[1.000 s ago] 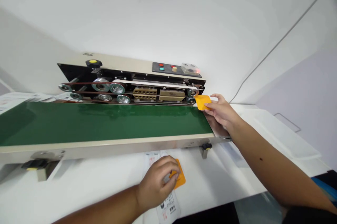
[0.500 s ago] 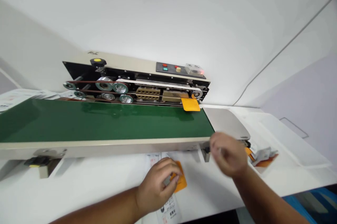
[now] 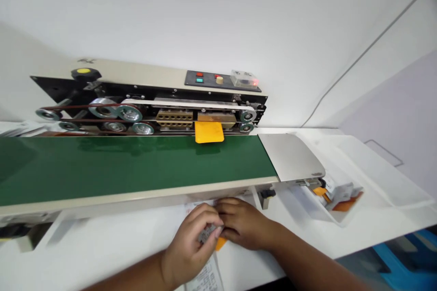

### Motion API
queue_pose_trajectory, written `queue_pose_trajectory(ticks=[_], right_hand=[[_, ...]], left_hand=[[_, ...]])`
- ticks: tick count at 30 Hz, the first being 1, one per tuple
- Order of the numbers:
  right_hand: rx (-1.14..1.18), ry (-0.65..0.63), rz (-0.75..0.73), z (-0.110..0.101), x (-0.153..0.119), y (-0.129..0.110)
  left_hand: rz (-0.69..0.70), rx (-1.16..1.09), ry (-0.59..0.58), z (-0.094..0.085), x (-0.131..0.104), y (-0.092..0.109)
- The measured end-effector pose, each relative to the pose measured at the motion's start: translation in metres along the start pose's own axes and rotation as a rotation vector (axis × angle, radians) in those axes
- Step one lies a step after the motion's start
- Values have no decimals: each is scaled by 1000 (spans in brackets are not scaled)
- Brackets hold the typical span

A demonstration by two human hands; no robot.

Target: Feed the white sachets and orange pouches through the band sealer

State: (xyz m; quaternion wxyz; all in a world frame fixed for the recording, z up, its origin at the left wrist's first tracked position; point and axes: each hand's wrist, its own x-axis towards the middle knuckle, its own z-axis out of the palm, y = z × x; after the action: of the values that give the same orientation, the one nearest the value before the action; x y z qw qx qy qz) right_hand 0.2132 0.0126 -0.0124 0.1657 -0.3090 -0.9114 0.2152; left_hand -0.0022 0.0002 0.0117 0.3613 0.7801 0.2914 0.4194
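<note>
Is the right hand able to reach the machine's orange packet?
Probably yes: the way over the green belt from right hand to orange packet looks free, though the machine may grip it.

My left hand (image 3: 189, 245) and right hand (image 3: 247, 225) meet in front of the conveyor belt (image 3: 136, 163) — a pouch (image 3: 221, 242) in my left, just beneath my right fingertips. Packaging (image 3: 206, 275) lies on the table (image 3: 249, 273) under my left hand. Behind the belt stands the sealing machine (image 3: 143, 74), control panel (image 3: 208, 81) on top towards the right, wall (image 3: 205, 17) at its back. Another pouch (image 3: 209, 132) sits in its front, over the belt. An end plate (image 3: 290, 156) adjoins the belt's right end; farther right — a bin (image 3: 336, 220) holding packets (image 3: 343, 200), then a tray (image 3: 378, 177).
</note>
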Motion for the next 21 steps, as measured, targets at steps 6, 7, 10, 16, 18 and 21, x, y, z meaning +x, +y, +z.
queue_pose_trajectory(ticks=[6, 7, 10, 16, 18, 21], right_hand=[[-93, 127, -77, 0, 0, 0], [-86, 168, -93, -1, -1, 0], [-1, 310, -135, -9, -4, -1], [169, 545, -218, -18, -12, -5], [178, 590, -176, -20, -14, -6], [174, 640, -89, -24, -16, -8]], left_hand=[[16, 9, -17, -2, 2, 0], [17, 12, -19, -2, 2, -1], [40, 2, -38, -4, 2, -2], [107, -63, -44, -7, -5, -7], [123, -50, -44, -7, -8, -9], [122, 64, -24, -6, -11, -10]])
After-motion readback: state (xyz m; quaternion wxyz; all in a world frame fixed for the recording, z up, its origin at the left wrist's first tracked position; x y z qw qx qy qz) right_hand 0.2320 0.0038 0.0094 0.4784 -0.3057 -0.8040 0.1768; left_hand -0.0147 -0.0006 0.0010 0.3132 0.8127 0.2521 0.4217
